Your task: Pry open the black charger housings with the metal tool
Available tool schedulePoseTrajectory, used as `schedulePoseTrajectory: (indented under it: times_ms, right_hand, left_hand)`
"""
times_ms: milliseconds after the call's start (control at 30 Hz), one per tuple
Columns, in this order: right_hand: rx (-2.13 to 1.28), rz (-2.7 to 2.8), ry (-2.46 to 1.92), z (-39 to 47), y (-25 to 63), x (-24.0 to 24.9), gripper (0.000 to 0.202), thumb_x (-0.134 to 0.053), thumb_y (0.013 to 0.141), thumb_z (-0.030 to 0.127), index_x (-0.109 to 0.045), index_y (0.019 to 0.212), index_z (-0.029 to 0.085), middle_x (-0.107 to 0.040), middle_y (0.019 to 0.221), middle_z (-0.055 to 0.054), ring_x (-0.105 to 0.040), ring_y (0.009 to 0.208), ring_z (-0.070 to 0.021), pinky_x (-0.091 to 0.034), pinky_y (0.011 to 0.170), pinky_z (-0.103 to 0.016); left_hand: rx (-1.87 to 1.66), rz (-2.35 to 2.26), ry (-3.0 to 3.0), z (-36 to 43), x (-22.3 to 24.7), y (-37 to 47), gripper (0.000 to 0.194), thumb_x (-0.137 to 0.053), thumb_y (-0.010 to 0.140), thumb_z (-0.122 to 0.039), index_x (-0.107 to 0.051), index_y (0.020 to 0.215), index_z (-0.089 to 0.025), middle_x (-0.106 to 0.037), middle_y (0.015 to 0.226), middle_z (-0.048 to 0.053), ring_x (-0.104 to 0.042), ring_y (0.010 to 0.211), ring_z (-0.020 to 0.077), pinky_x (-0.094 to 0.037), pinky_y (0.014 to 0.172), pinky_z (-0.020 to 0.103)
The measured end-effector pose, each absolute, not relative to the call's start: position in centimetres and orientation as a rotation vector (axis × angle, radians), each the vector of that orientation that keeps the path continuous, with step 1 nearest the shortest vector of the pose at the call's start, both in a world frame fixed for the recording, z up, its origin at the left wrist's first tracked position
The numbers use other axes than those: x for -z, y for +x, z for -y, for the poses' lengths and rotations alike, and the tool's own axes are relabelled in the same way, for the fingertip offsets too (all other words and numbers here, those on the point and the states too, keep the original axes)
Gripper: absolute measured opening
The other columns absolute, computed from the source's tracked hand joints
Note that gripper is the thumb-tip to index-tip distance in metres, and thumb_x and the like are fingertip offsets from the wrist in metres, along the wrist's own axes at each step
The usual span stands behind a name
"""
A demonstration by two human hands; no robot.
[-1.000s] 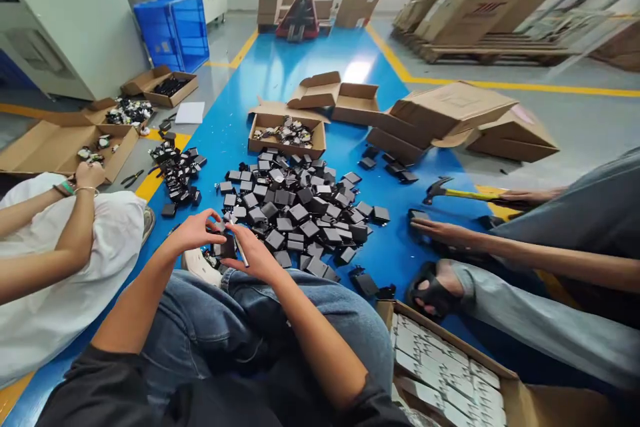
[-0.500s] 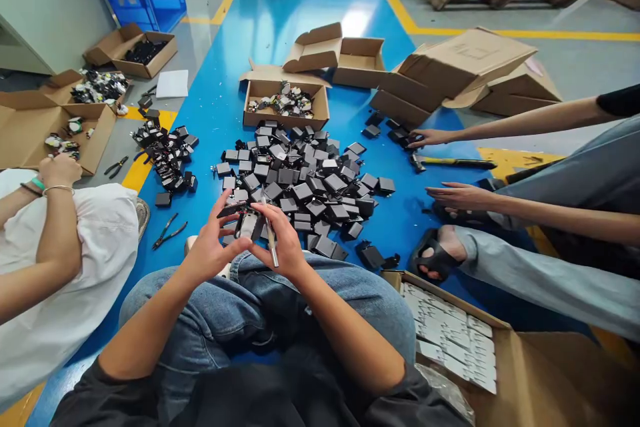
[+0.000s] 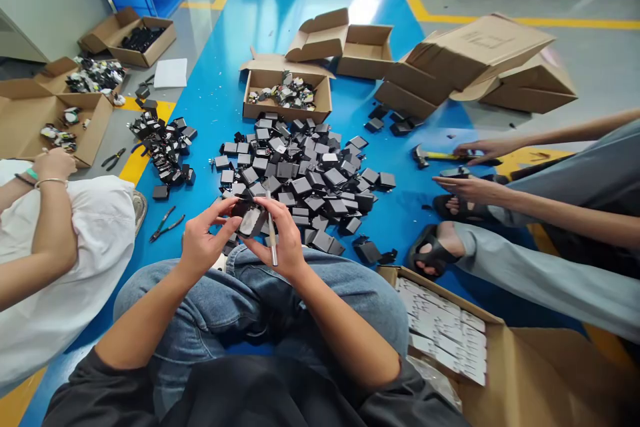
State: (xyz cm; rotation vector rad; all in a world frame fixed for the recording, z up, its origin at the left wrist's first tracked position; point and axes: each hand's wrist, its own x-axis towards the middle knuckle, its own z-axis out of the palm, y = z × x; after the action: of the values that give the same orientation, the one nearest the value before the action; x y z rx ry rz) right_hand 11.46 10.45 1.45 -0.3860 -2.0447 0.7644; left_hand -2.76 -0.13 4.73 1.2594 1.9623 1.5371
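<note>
I sit on a blue floor with my knees up. My left hand (image 3: 203, 240) and my right hand (image 3: 280, 237) together hold a small black square casing (image 3: 250, 219), which looks opened up. A thin metal tool (image 3: 271, 235) is also gripped in my right hand, pointing down past the palm. Just beyond my hands lies a big pile of black square casings (image 3: 300, 177).
A cardboard box of mixed parts (image 3: 287, 95) stands behind the pile. A box of white pieces (image 3: 445, 337) sits by my right knee. A person at left, a person at right touching a hammer (image 3: 435, 156). Pliers (image 3: 167, 227) and a smaller black pile (image 3: 163, 147) lie left.
The view tilted down over the second. My hands drew slightly nearer with the casing, which now looks opened. The person at right moved a hand onto the hammer handle.
</note>
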Motion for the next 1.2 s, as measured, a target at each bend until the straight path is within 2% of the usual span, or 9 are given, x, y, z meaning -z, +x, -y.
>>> schedulePoseTrajectory:
  times_ms: [200, 267, 367, 467, 533, 633, 733, 933, 1200]
  right_hand:
    - [-0.709, 2.015, -0.409, -10.1, 11.4, -1.2, 0.067, -0.075, 0.082, 0.031, -0.043, 0.141, 0.025, -0.061, 0.126, -0.013, -0.06, 0.119, -0.0286, -0.054, 0.102, -0.047]
    - [-0.699, 2.007, -0.446, -9.8, 11.3, -1.0, 0.066, -0.072, 0.085, 0.033, -0.041, 0.143, 0.025, -0.062, 0.126, -0.013, -0.06, 0.119, -0.0291, -0.053, 0.102, -0.048]
    - [-0.699, 2.033, -0.435, -9.5, 11.2, -1.0, 0.066, -0.065, 0.089, 0.036, -0.037, 0.147, 0.026, -0.061, 0.13, -0.014, -0.059, 0.121, -0.0302, -0.053, 0.103, -0.05]
    - [-0.775, 2.135, -0.284, -9.7, 11.6, -1.9, 0.07, -0.061, 0.091, 0.032, -0.03, 0.153, 0.025, -0.055, 0.141, -0.014, -0.056, 0.129, -0.0297, -0.053, 0.104, -0.048]
    - [-0.834, 2.164, -0.237, -10.1, 12.2, -3.0, 0.064, -0.058, 0.093, 0.026, -0.034, 0.152, 0.027, -0.055, 0.144, -0.012, -0.056, 0.13, -0.0267, -0.055, 0.103, -0.043]
    - [-0.866, 2.05, -0.283, -10.6, 13.5, -4.8, 0.046, -0.05, 0.097, 0.019, -0.052, 0.142, 0.028, -0.069, 0.122, -0.008, -0.067, 0.11, -0.0212, -0.059, 0.093, -0.038]
    - [-0.91, 1.964, -0.258, -10.4, 14.7, -6.1, 0.042, -0.048, 0.097, 0.016, -0.06, 0.135, 0.026, -0.073, 0.096, -0.004, -0.071, 0.086, -0.0175, -0.061, 0.079, -0.033]
    - [-1.056, 1.937, -0.382, -8.9, 15.3, -6.9, 0.036, -0.061, 0.087, 0.009, -0.065, 0.12, 0.023, -0.078, 0.091, -0.002, -0.076, 0.075, -0.0169, -0.063, 0.069, -0.029]
    - [-0.795, 2.027, -0.481, -8.7, 15.3, -7.6, 0.017, -0.059, 0.09, 0.013, -0.068, 0.101, 0.022, -0.079, 0.083, -0.001, -0.075, 0.068, -0.0154, -0.06, 0.064, -0.025]
  left_hand:
    - [-1.45, -1.861, 1.213, 0.1, -4.7, -2.7, 0.049, -0.046, 0.098, -0.053, -0.07, 0.122, -0.018, -0.072, 0.122, 0.009, -0.066, 0.118, 0.0263, -0.053, 0.104, 0.037]
    - [-1.416, -1.697, 1.258, 0.1, -4.3, -2.4, 0.058, -0.045, 0.095, -0.06, -0.064, 0.13, -0.017, -0.069, 0.128, 0.012, -0.065, 0.12, 0.0281, -0.055, 0.101, 0.04]
    - [-1.372, -1.706, 1.294, 0.1, -3.9, -1.6, 0.074, -0.065, 0.082, -0.063, -0.051, 0.139, -0.018, -0.066, 0.13, 0.014, -0.069, 0.11, 0.0277, -0.06, 0.088, 0.037]
    - [-1.437, -1.935, 1.259, 0.1, -4.0, -1.3, 0.062, -0.073, 0.08, -0.056, -0.055, 0.128, -0.021, -0.071, 0.119, 0.009, -0.071, 0.102, 0.0233, -0.06, 0.085, 0.032]
    - [-1.496, -2.006, 1.278, 0.3, -4.5, -1.9, 0.053, -0.073, 0.08, -0.054, -0.059, 0.12, -0.022, -0.073, 0.115, 0.007, -0.072, 0.102, 0.0224, -0.059, 0.086, 0.031]
    - [-1.515, -2.101, 1.402, 0.7, -5.3, -3.2, 0.051, -0.078, 0.077, -0.051, -0.061, 0.117, -0.023, -0.074, 0.114, 0.006, -0.072, 0.102, 0.0217, -0.059, 0.087, 0.03]
    - [-1.475, -2.167, 1.593, 1.2, -6.0, -4.2, 0.046, -0.079, 0.078, -0.044, -0.064, 0.116, -0.024, -0.075, 0.111, 0.004, -0.073, 0.097, 0.0195, -0.059, 0.087, 0.029]
    - [-1.408, -2.135, 1.762, 1.1, -6.7, -4.6, 0.042, -0.079, 0.078, -0.04, -0.068, 0.115, -0.023, -0.076, 0.108, 0.004, -0.074, 0.096, 0.0187, -0.058, 0.089, 0.026]
    - [-1.261, -2.18, 1.795, 0.8, -6.9, -4.2, 0.043, -0.077, 0.078, -0.05, -0.071, 0.108, -0.02, -0.079, 0.1, 0.005, -0.076, 0.086, 0.0191, -0.06, 0.08, 0.024]
